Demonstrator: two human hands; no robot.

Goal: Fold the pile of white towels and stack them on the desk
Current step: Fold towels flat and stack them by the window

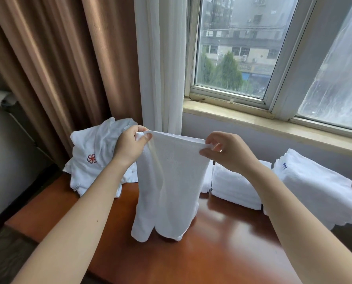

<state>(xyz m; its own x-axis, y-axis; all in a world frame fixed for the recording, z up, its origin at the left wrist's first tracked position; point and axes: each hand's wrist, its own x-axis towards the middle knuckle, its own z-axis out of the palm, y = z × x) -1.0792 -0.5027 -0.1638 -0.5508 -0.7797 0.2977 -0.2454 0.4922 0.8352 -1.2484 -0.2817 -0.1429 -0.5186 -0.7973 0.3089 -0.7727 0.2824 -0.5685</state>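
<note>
Head view, left hand (130, 145), right hand (226, 152), towel (171, 181)

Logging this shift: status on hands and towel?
Both hands, left and right, pinch the towel top corners. Towel hangs, hem touching desk. Unfolded pile left, folded stacks right. Nothing blocking.

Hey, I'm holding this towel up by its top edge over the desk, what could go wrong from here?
Two likely risks. The towel hangs from the left hand and right hand with its bottom edge bunched on the desk, so the fold may come out crooked. The rightmost stack overhangs the desk edge, so a nudge from your right arm could tip it off.
</note>
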